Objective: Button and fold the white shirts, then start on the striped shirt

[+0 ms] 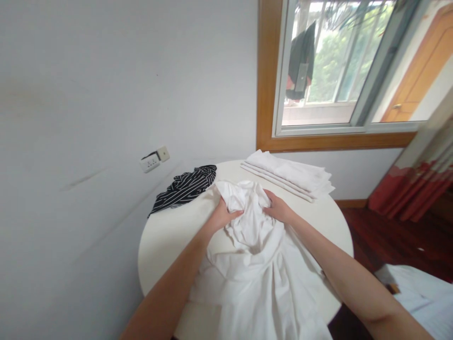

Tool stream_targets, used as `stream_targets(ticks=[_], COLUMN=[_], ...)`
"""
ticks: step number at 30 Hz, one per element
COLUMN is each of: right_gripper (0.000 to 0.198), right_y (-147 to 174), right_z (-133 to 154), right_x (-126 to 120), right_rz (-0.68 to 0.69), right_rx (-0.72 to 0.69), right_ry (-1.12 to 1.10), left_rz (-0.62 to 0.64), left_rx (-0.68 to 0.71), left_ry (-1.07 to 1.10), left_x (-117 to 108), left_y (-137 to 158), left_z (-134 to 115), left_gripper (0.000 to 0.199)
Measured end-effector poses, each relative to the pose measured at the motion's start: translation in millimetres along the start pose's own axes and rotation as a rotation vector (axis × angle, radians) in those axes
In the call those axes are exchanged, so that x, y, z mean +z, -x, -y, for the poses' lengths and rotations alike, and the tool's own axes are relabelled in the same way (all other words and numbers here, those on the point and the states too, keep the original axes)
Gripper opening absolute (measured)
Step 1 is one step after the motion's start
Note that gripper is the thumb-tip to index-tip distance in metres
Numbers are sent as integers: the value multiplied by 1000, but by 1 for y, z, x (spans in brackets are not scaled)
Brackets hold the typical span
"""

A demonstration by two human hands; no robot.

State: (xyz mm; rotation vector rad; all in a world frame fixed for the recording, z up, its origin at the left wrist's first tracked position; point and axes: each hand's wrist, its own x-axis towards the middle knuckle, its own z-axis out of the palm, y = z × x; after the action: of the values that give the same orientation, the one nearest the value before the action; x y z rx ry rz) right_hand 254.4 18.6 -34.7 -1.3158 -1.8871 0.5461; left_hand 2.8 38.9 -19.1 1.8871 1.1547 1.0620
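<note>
A crumpled white cloth garment point(260, 278) lies across the round white table point(159, 241) and hangs over its near edge toward me. My left hand point(224, 215) grips the bunched far part of it from the left, thumb on top of the fabric. From the right, my right hand point(278, 208) holds the same bunched part, its fingers partly hidden in the folds. Between the two hands the fabric is gathered and wrinkled. The exact kind of garment cannot be made out.
A black-and-white striped cloth point(187, 186) lies at the table's far left against the wall. Folded white cloths point(288, 174) are stacked at the far right. Beyond stand a wall socket point(150, 163), a wood-framed window point(267, 94) and a curtain point(414, 174). White fabric point(424, 293) shows at lower right.
</note>
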Motion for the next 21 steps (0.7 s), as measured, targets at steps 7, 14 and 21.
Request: stream_targets(ticks=[7, 14, 21], right_gripper=[68, 59, 58], right_y=[-2, 4, 2], right_z=[-1, 23, 26], right_x=[-5, -17, -25], right_rz=[-18, 122, -114], right_rx=[-41, -34, -25], right_ry=[-27, 125, 175], left_rz=[-3, -56, -93], left_rx=[-11, 34, -27], left_ry=[-54, -110, -309], left_x=[-10, -21, -46], left_y=[-3, -3, -2], left_z=[-15, -20, -23], left_gripper=[103, 107, 102])
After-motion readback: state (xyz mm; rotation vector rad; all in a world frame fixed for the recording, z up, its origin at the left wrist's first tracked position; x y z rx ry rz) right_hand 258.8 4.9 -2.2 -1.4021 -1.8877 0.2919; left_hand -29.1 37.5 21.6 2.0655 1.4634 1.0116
